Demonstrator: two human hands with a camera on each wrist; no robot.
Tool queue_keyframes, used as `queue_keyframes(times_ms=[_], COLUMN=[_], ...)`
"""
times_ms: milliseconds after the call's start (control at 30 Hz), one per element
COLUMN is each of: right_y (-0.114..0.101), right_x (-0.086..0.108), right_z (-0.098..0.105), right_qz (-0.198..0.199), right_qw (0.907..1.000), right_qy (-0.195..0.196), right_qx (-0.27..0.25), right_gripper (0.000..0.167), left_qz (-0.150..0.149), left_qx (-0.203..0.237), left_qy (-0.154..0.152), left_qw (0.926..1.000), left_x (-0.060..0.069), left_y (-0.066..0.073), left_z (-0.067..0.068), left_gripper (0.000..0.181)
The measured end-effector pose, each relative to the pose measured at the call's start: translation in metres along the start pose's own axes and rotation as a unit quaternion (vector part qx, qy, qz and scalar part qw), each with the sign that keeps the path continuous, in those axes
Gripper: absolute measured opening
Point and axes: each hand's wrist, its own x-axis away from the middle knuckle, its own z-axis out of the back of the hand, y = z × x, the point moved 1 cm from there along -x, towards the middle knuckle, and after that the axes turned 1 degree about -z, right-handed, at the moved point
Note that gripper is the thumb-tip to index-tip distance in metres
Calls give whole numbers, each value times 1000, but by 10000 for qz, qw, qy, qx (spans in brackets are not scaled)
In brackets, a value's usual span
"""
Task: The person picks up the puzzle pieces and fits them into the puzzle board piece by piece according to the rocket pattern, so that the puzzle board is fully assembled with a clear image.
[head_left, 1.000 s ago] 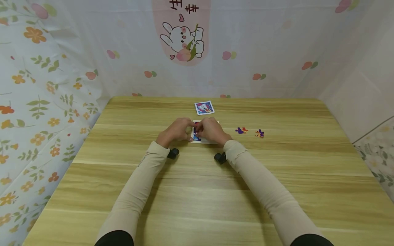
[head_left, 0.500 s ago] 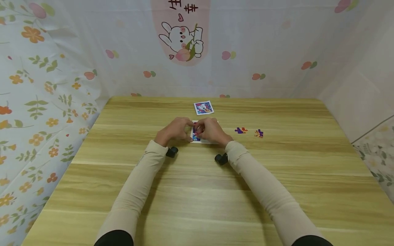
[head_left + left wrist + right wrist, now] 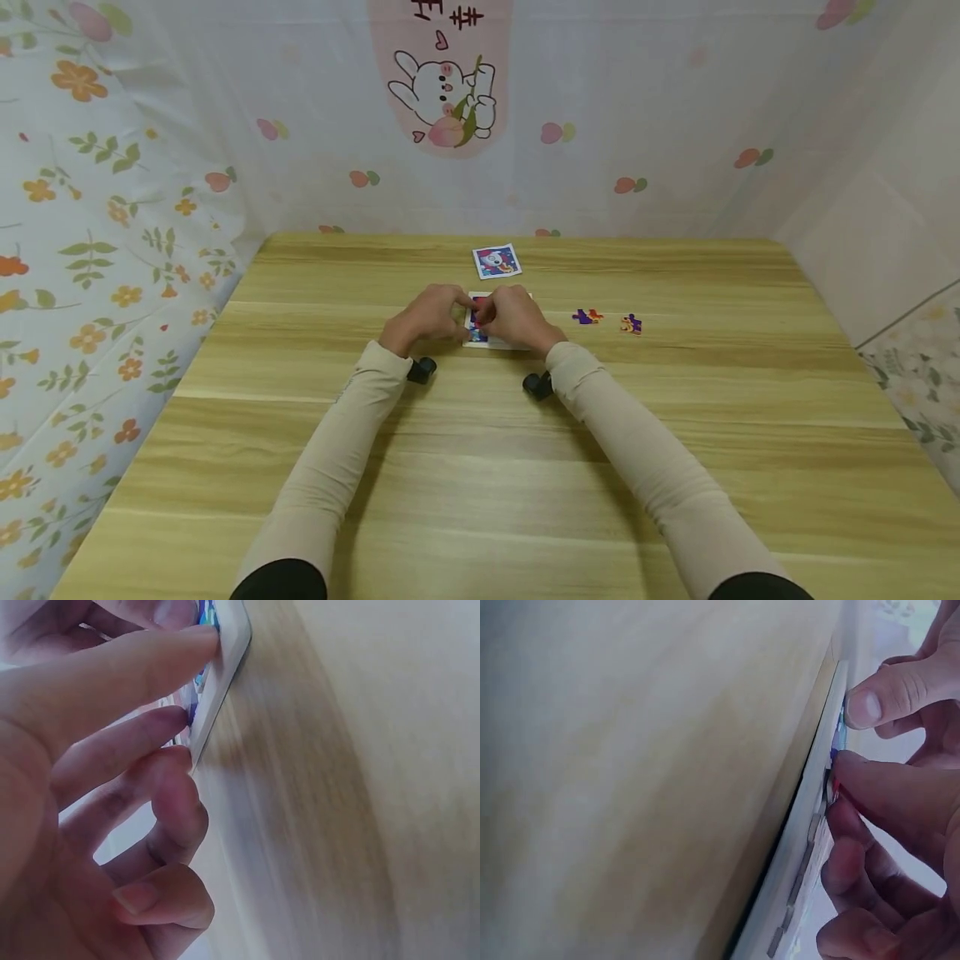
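Observation:
A small jigsaw board (image 3: 501, 343) with a pale border lies flat near the table's far side, mostly covered by both hands. My left hand (image 3: 431, 315) is at its left side. In the left wrist view the thumb rests on the board's corner and a fingertip touches the coloured pieces, while the other fingers bend loosely around nothing. My right hand (image 3: 516, 318) reaches over the board from the right. Between its thumb and forefinger it pinches a puzzle piece (image 3: 835, 786), of which a little red shows at the board's surface. How that piece sits is hidden.
Behind the board lies a square picture card (image 3: 497, 262) with a white cartoon animal. Two loose puzzle pieces lie to the right, a purple and orange one (image 3: 587, 317) and a purple and yellow one (image 3: 632, 324). A printed curtain (image 3: 585, 108) hangs beyond the wooden table (image 3: 465, 500).
Both hands stay over the board. The right fingertips shift only slightly at the piece. The card and the two loose pieces lie as before.

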Motion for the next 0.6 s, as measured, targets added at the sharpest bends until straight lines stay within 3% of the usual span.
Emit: queue_keyframes(times_ms=[233, 600], right_y=[-4, 7], right_x=[1, 12], right_z=[3, 9], right_qz=[279, 457], right_qw=[9981, 9973], right_qy=[-217, -427], right_qx=[511, 382], right_gripper=[9, 22], left_qz=[48, 135], left_qx=[-25, -43], left_qy=[47, -58], left_qw=[10000, 9999], left_x=[0, 0], left_y=[4, 2], left_z=[0, -1], left_gripper=[52, 51])
